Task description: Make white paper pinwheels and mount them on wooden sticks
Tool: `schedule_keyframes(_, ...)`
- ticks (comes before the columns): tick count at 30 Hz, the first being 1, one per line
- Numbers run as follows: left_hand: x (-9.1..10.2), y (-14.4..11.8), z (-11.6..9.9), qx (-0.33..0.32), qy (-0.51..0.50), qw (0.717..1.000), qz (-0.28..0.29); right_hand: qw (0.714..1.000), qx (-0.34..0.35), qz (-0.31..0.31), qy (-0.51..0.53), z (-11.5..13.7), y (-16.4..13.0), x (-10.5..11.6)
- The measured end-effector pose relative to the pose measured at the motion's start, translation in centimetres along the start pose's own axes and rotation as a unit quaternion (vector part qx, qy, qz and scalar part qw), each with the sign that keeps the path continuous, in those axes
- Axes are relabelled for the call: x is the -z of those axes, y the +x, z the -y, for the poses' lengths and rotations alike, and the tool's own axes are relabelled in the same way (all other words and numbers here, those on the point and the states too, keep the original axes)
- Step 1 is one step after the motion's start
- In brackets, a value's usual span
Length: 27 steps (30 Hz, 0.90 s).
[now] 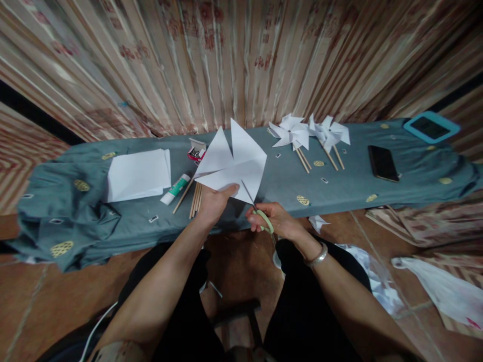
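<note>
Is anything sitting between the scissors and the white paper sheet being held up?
Nothing visible. The scissors in the right hand already meet the lower corner of the cut paper sheet, which the left hand holds above the table edge. The sticks and glue tube lie off to the left.

1. No text, brand, number or sign can be read anywhere in the head view.
2. Glue tube [175,188], near the table's front edge: green and white; any print on it is too small and blurred to make out.
3. Small box [196,151], near the back edge: red and white, with markings that cannot be resolved.
4. Phone [383,163], toward the right end: dark screen showing nothing.
5. Tablet [431,127], at the far right corner: dark screen in a blue case, showing nothing legible.
</note>
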<state>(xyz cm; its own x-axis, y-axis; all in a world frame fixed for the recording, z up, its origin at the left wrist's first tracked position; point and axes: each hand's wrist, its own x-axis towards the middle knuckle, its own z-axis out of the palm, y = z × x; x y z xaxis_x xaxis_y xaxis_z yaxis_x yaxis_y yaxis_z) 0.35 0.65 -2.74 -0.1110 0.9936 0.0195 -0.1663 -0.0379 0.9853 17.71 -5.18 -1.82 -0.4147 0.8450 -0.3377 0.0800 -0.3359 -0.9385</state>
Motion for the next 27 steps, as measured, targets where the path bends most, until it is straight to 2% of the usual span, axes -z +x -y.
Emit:
schedule_keyframes(12, -0.2, -0.1, -0.3, 0.007, -0.017, 1.0, 0.001, 1.0, -0.006, -0.016, 0.014, -0.2, 0.1, -0.2)
schedule_keyframes(20, -0.7, -1.1, -1.6, 0.01, 0.027, 1.0, 0.007, 1.0, 0.0, -0.027, 0.013, 0.1, 0.2, -0.2)
schedule_keyframes(27, -0.8, -1.1, -1.9, 0.012, 0.034, 0.999, 0.004, 0.999, 0.004, -0.042, 0.005, 0.2, 0.2, -0.3)
